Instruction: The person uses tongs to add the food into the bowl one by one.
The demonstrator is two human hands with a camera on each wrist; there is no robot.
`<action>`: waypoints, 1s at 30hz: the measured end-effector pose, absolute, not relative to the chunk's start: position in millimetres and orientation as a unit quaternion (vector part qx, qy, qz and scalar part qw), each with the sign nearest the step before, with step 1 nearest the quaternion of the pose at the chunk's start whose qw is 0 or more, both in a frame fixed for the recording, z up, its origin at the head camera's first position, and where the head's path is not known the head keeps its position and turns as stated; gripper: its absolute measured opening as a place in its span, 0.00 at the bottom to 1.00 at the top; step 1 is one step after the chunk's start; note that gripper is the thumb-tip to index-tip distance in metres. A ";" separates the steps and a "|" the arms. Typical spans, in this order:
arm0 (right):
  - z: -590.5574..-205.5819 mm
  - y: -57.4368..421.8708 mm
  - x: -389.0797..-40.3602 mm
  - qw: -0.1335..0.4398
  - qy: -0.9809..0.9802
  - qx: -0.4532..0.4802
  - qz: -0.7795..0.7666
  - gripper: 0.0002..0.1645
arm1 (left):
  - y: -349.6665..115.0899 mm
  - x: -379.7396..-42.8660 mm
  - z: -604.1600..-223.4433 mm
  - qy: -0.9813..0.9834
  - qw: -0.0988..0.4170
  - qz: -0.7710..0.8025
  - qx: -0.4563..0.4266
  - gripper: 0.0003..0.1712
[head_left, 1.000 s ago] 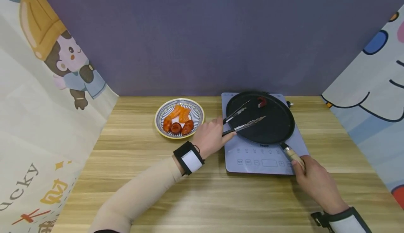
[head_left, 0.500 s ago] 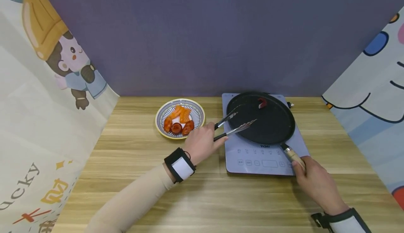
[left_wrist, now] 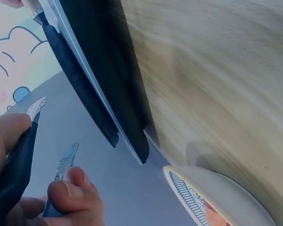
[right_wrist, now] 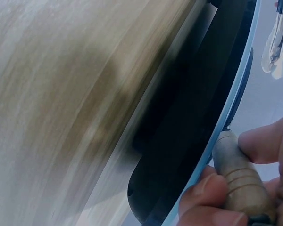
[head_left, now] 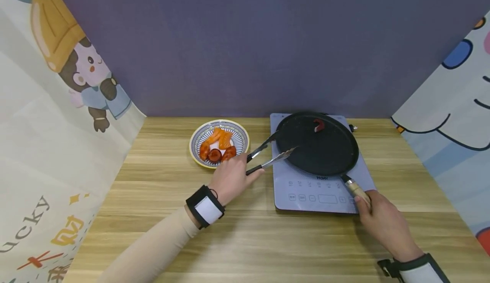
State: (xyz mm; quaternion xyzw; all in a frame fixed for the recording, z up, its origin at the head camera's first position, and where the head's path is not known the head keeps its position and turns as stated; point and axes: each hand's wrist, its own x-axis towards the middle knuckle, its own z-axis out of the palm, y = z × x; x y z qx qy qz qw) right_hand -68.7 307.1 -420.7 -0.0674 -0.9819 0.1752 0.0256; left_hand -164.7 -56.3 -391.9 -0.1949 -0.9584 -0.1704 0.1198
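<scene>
left hand (head_left: 231, 178) grips spread black-handled metal tongs (head_left: 254, 170) above the wooden worktop (head_left: 268, 244); right hand (head_left: 384, 222) grips the tan wooden handle (head_left: 355, 188) of a round black pan (head_left: 319, 151) near the far edge.

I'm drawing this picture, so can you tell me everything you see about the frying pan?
The frying pan is round, black and shallow, with a low rim. Its pale handle looks wooden, with a shiny metal collar, and points right and toward the person; the right hand grips it. The frying pan sits on the flat cooktop. A small, curved, dark-red piece lies inside, near the far edge. The tongs reach its left side, but I can't tell whether they touch.
</scene>
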 end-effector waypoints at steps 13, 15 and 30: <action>-421.4 308.0 -68.2 0.034 -0.982 -0.060 0.175 0.18 | -76.2 -158.9 -397.6 -0.963 0.122 -0.164 -0.176 0.30; -421.5 307.8 -68.5 0.034 -0.982 -0.060 0.175 0.19 | -79.3 -158.3 -398.2 -0.962 0.124 -0.166 -0.176 0.30; -420.1 306.9 -66.9 0.034 -0.982 -0.060 0.178 0.19 | -107.8 -155.2 -403.0 -0.971 0.104 -0.168 -0.136 0.32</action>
